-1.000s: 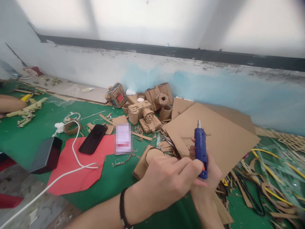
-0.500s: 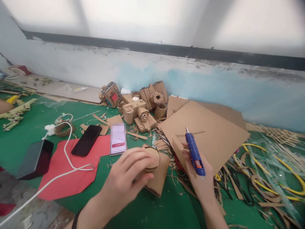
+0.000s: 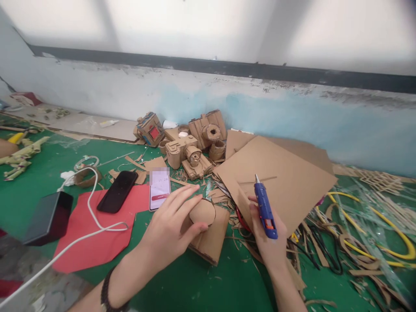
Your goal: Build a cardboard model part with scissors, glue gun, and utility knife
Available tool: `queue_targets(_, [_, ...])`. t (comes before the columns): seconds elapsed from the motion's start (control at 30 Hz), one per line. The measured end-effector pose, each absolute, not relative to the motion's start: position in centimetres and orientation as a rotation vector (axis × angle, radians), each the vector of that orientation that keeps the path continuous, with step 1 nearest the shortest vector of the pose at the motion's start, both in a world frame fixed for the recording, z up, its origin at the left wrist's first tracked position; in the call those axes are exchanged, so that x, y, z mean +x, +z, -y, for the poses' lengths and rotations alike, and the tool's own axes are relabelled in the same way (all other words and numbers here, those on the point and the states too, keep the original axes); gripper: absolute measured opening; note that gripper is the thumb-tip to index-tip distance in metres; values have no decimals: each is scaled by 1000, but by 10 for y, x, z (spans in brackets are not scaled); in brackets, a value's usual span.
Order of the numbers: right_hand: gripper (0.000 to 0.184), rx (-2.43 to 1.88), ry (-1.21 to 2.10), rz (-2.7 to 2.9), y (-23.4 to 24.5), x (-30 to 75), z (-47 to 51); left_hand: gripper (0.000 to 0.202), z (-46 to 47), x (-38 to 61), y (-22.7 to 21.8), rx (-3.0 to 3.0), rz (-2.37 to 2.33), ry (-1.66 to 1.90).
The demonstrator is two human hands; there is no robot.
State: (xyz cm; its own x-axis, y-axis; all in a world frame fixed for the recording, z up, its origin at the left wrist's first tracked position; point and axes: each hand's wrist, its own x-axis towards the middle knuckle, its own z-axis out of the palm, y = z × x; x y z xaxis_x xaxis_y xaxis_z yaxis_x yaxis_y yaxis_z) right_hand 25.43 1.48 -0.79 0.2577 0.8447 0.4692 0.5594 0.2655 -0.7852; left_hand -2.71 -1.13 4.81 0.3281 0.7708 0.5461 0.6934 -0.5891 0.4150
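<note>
Green tabletop point(image 3: 182, 286); right hand point(image 3: 272, 248) grips 1 blue glue gun point(image 3: 264, 206).

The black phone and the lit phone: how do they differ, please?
The black phone shows a dark face, while the lit phone has a bright screen. The black phone lies clearly slanted in the view; the lit phone is nearly straight. The lit phone is close to the left hand; the black phone is farther from it. Both are rectangular.
</note>
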Motion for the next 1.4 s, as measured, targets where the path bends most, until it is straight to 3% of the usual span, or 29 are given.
queue_targets(0.23, [36,-1422,374,1435,-10,257,-12,27,10,-26,50,2405,-1439,1019])
queue_targets(0.8, [37,-1430,360,1416,-15,260,-9,36,1,-28,76,2125,-1460,668])
queue_targets(1.23, [37,-1441,402,1403,-18,263,-8,15,-3,-21,86,1736,-1314,1038])
queue_targets(1.4, [38,-1421,460,1473,-12,261,-10,28,-3,-29,82,1409,-1254,1395])
